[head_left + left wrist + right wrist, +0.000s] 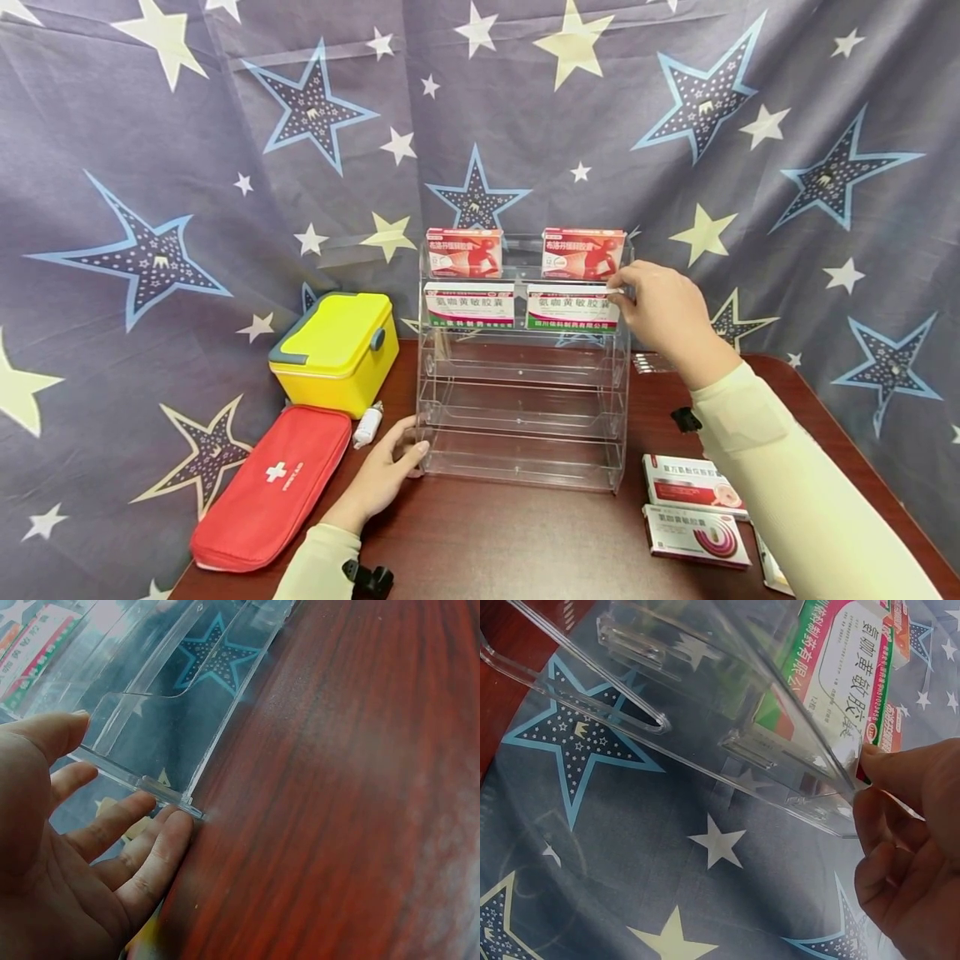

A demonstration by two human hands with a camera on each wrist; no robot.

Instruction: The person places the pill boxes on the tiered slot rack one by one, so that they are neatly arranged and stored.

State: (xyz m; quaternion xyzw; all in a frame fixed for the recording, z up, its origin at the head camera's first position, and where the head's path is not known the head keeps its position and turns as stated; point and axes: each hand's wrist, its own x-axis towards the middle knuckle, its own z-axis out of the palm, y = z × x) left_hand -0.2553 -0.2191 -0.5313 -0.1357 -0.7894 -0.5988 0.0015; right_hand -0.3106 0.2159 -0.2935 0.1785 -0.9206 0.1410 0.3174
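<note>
A clear tiered display rack [521, 408] stands on the table. Its top tier holds two red-and-white medicine boxes [465, 253]; on the tier below are two white medicine boxes with green and magenta bands [469, 307]. My right hand [667, 312] is at the rack's upper right, thumb and index finger pinching the right end of the right-hand white medicine box [832, 675]. My left hand [384, 473] touches the rack's lower left corner. In the left wrist view, its fairly straight fingers [154, 862] rest against the side panel, the thumb beside the front lip.
Left of the rack are a yellow lidded box [333, 350], a red first-aid pouch [273, 492] and a small white bottle [367, 426]. More medicine boxes [697, 533] lie at the right, partly under my right forearm. A star-patterned curtain [525, 100] hangs behind the table.
</note>
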